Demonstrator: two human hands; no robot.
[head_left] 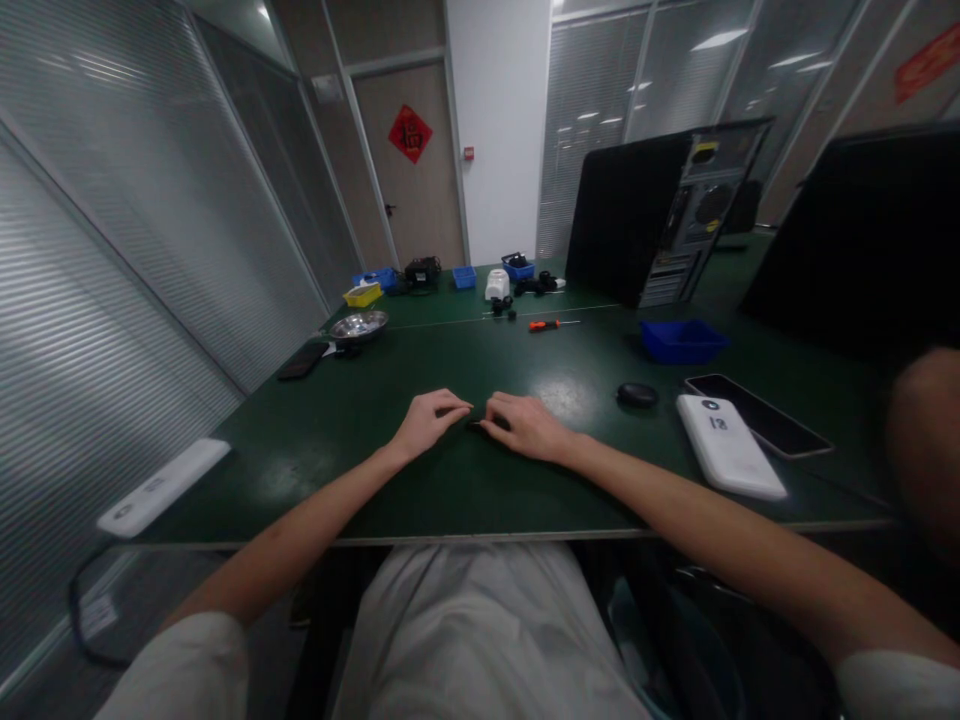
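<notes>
My left hand [430,422] is over the middle of the dark green table [300,450], its thumb and fingertips pinched together; whatever is between them is too small to name. Just to its right, my right hand [521,425] rests on the table with thumb and fingers closed. A small dark thing [475,422] shows at its fingertips, too small to make out. The two hands are close but apart. Beyond them lies an orange and black screwdriver [545,326].
A black mouse [637,395], a white device [727,445], a phone [757,415] and a blue tray [681,342] are at right. A metal bowl [359,326] stands back left. Another white device [163,486] lies near left. A person's arm [926,440] shows at the right edge.
</notes>
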